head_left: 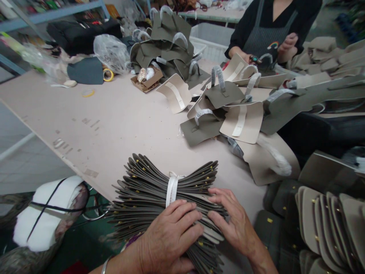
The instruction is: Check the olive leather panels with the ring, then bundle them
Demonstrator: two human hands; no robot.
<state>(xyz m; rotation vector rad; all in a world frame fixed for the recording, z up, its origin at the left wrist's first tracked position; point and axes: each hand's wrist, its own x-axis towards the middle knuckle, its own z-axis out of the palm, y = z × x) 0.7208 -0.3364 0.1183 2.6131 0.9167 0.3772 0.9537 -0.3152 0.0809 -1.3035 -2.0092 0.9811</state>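
Note:
A thick bundle of dark olive leather pieces (148, 186) with small gold studs lies at the near edge of the table, tied round its middle with a white strip (171, 186). My left hand (171, 232) lies flat on top of the bundle, fingers stretched toward the strip. My right hand (230, 219) rests beside it on the right end of the bundle, fingers extended and pressing on the top pieces. Neither hand grips anything.
The beige table (114, 118) carries scattered grey and tan bag panels with wrapped handles (228, 114), a small cardboard box (146, 80) and tape rolls (108, 75). A person in black with an apron (268, 30) works opposite. Stacked tan pieces (330, 224) stand at right; a padded stool (48, 213) at left.

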